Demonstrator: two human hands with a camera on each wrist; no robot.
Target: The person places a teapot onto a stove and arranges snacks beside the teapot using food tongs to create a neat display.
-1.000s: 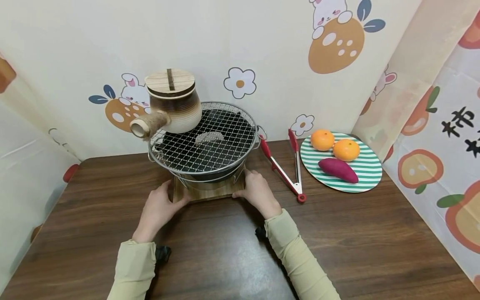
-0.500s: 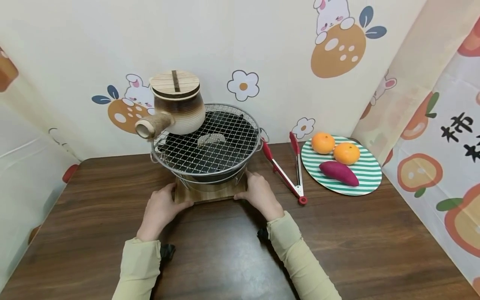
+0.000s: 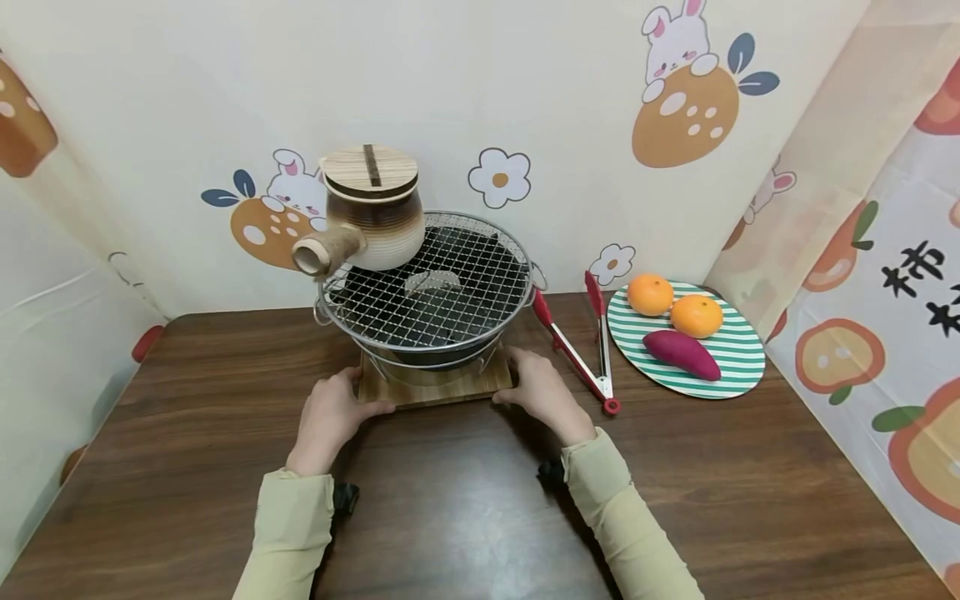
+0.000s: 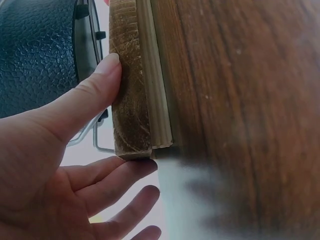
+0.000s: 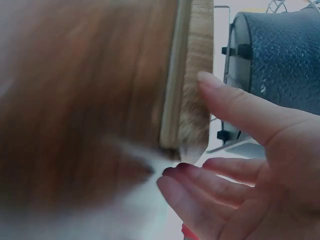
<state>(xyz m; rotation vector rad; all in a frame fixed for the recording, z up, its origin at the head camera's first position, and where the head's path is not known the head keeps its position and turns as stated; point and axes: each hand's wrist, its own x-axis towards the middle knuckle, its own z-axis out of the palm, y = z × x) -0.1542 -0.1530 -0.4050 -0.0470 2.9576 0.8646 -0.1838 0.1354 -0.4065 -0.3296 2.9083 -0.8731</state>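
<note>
I have the left hand (image 3: 330, 417) gripping the wooden board (image 3: 435, 390) at its seven-o'clock corner, the right hand (image 3: 545, 394) its five-o'clock.

Grill (image 3: 476, 296) stands on board (image 3: 431, 393), pot (image 3: 384, 229) on grill; tongs (image 3: 577, 360) and plate (image 3: 742, 354) lie right.

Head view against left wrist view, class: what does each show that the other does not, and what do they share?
Only the head view shows the lidded pot, the right hand, and the striped plate with two oranges and a purple sweet potato.

Only the left wrist view shows the paler wooden strip beneath the board and the pebbled side of the grill.

Both show the left hand touching the wooden board, part of the grill, and the table.
</note>
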